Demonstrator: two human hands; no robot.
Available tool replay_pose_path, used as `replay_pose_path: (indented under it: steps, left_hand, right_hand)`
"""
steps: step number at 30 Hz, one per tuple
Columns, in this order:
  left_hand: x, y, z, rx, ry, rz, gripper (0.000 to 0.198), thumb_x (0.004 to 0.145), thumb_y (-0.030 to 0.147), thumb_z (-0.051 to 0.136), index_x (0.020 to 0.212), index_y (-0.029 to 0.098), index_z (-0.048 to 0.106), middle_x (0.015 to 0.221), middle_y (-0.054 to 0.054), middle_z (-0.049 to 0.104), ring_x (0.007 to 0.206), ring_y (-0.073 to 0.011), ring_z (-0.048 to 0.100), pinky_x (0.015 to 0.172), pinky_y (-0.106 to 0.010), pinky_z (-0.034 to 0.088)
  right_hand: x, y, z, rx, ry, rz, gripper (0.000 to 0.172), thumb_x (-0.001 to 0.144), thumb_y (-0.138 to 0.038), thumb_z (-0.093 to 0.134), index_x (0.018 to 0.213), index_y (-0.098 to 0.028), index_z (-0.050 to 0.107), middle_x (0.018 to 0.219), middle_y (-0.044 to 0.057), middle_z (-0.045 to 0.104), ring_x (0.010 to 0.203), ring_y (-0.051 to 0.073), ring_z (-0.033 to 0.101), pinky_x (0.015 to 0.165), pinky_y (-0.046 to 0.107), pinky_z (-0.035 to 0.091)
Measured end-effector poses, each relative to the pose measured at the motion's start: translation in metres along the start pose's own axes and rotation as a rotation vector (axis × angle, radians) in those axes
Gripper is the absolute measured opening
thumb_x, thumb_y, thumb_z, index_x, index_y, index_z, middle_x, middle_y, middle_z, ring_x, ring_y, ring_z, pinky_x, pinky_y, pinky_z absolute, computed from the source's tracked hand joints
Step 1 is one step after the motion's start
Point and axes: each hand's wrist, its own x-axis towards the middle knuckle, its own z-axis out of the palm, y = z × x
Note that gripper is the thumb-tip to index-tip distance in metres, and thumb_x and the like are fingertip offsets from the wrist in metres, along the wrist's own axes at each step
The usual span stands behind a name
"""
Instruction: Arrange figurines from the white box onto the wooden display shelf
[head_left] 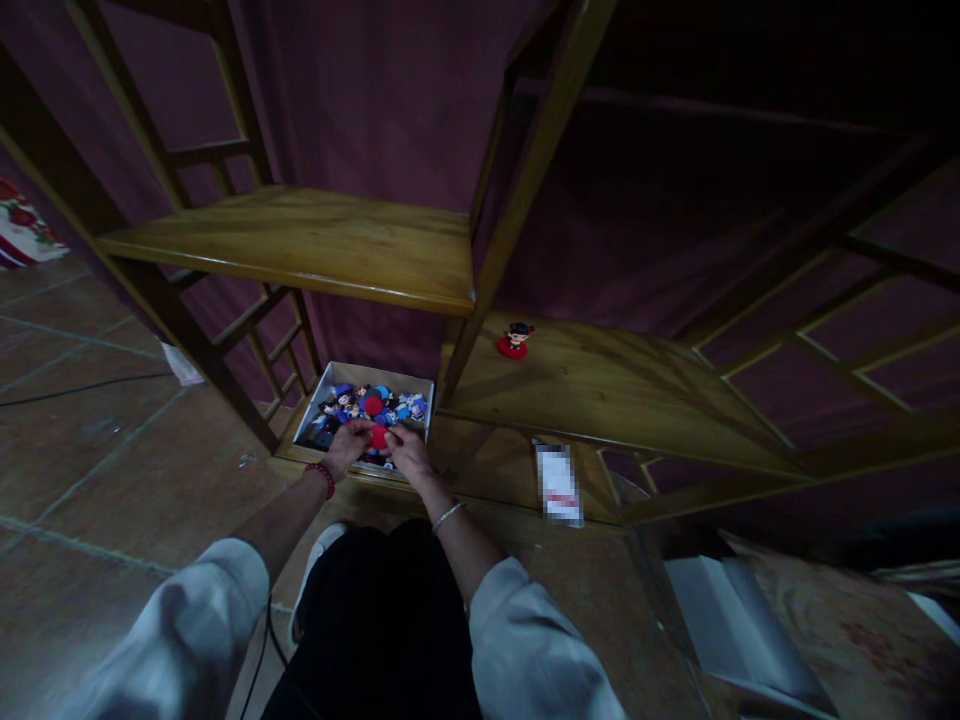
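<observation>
A small red disc (379, 437) is held just left of the frame's centre, over the near part of an open white box (390, 375). The person's left hand (349, 446) and right hand (409, 453) are close together, with the fingers of each closed on opposite edges of the disc. A red beaded bracelet (328, 480) circles the left wrist, and a silver-coloured bangle (448, 517) the right.

Inside the box lie jumbled small figurines (345, 398), mostly blue, black and white, with a second red disc (373, 405) among them, just beyond the hands. The box rests on the bottom board of a wooden shelf unit (300, 250).

Right of the frame's centre, a dark-haired figurine (517, 335) sits on a red base on a higher board; below it lies a blurred-out white packet (559, 485). Purple fabric or wall (382, 120) shows behind the shelves. Tiled floor (97, 440) spreads along the left, while the person's black-clad legs (390, 620) fill the lower middle.
</observation>
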Motion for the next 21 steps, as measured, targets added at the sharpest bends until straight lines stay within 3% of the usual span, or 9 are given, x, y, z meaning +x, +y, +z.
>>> replay_pose_path:
  steps: [4, 9, 14, 21]
  left_hand:
    - [-0.0026, 0.0015, 0.0011, -0.003, 0.026, -0.05, 0.014, 0.069, 0.013, 0.054, 0.083, 0.012, 0.058, 0.074, -0.003, 0.062, 0.061, -0.0092, 0.057, 0.058, -0.022, 0.048]
    - [-0.0024, 0.0026, 0.0005, -0.061, 0.031, -0.119, 0.019, 0.075, 0.015, 0.05, 0.092, 0.012, 0.058, 0.074, -0.005, 0.065, 0.064, -0.0112, 0.059, 0.062, -0.024, 0.049]
    - [-0.006, 0.0054, -0.0005, -0.087, -0.027, -0.171, 0.021, 0.076, 0.022, 0.052, 0.093, 0.011, 0.056, 0.073, -0.006, 0.065, 0.066, -0.0134, 0.061, 0.067, -0.027, 0.05]
    - [-0.0085, 0.0081, -0.0024, -0.133, -0.051, -0.238, 0.018, 0.079, 0.016, 0.048, 0.096, 0.013, 0.053, 0.079, -0.008, 0.066, 0.066, -0.0137, 0.062, 0.07, -0.029, 0.051]
  right_hand:
    - [0.0002, 0.0014, 0.0029, 0.142, 0.005, 0.064, 0.024, 0.082, -0.022, 0.045, 0.102, -0.019, 0.058, 0.067, -0.001, 0.065, 0.064, 0.012, 0.064, 0.054, 0.021, 0.051]
    - [0.0026, 0.003, 0.0043, 0.19, 0.032, 0.111, 0.031, 0.082, -0.021, 0.043, 0.111, -0.018, 0.054, 0.071, 0.0, 0.066, 0.065, 0.012, 0.064, 0.058, 0.022, 0.052]
    - [0.0041, 0.0049, 0.0066, 0.199, 0.042, 0.125, 0.035, 0.082, -0.021, 0.042, 0.115, -0.015, 0.052, 0.073, 0.002, 0.066, 0.067, 0.013, 0.064, 0.062, 0.023, 0.053]
    - [0.0048, 0.0061, 0.0078, 0.265, 0.051, 0.129, 0.032, 0.081, -0.021, 0.044, 0.112, -0.017, 0.054, 0.074, 0.002, 0.066, 0.064, 0.012, 0.064, 0.058, 0.023, 0.053]
